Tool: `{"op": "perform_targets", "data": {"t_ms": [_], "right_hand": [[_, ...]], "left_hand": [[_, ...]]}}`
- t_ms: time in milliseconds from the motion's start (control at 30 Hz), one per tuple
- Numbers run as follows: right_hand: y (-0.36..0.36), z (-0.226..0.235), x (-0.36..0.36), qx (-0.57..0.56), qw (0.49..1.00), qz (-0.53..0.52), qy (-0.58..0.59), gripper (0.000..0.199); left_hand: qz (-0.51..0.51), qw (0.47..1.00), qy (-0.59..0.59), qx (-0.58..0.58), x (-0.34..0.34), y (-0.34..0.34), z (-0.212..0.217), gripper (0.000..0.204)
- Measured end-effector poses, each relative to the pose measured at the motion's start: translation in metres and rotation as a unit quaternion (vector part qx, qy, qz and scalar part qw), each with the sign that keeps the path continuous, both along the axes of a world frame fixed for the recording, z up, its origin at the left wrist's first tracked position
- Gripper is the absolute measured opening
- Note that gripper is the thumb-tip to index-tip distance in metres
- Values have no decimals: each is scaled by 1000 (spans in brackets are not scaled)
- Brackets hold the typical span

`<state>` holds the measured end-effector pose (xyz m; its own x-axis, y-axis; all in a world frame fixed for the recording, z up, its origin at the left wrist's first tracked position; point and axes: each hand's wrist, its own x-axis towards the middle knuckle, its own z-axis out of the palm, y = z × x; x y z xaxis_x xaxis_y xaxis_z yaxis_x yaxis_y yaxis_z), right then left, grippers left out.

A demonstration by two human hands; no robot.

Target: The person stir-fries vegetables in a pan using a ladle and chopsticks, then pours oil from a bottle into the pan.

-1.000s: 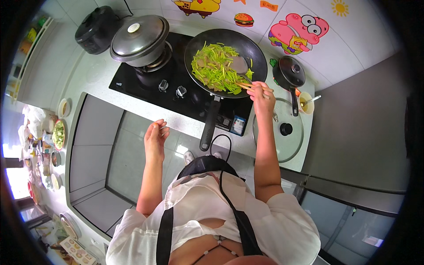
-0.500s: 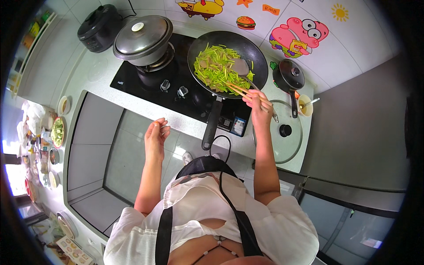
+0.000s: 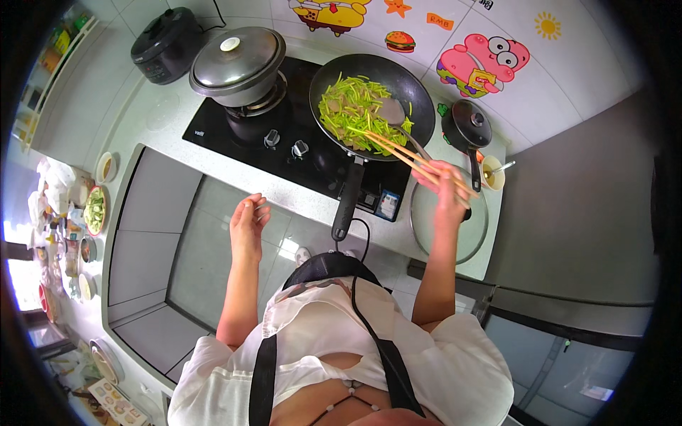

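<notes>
On the pale worktop (image 3: 234, 169), I see green strips (image 3: 353, 106) in the wok (image 3: 412, 79), hands apart, right hand (image 3: 447, 193) gripping chopsticks (image 3: 393, 148), left hand (image 3: 249, 223) seemingly empty; snagging the spatula (image 3: 391, 111) could flick strips out.

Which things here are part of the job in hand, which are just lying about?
In use:
- chopsticks, in the right hand
- wok
- green food, in the wok
- spatula, in the wok

Apparently idle:
- lidded pot, on the hob
- rice cooker
- small pan
- glass lid, possibly the wok's
</notes>
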<state>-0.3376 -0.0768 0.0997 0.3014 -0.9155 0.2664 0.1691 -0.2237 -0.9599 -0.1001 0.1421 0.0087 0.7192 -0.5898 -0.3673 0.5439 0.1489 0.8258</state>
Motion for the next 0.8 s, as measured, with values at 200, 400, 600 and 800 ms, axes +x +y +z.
{"op": "perform_targets", "data": {"t_ms": [200,400,600,800], "right_hand": [[19,36,-42,90,939,108,-313,30],[28,52,-59,61,845,298,-440,27],[47,74,-51,26,806,394,-442,24],[58,94,-40,2,770,447,-455,21]], "left_hand": [[-13,1000,-3,-6,0,0,3,24],[-27,1000,1,-10,-1,-2,2,24],[-31,1000,-1,2,-4,-1,7,25],[-20,1000,8,-11,-2,5,2,24]]}}
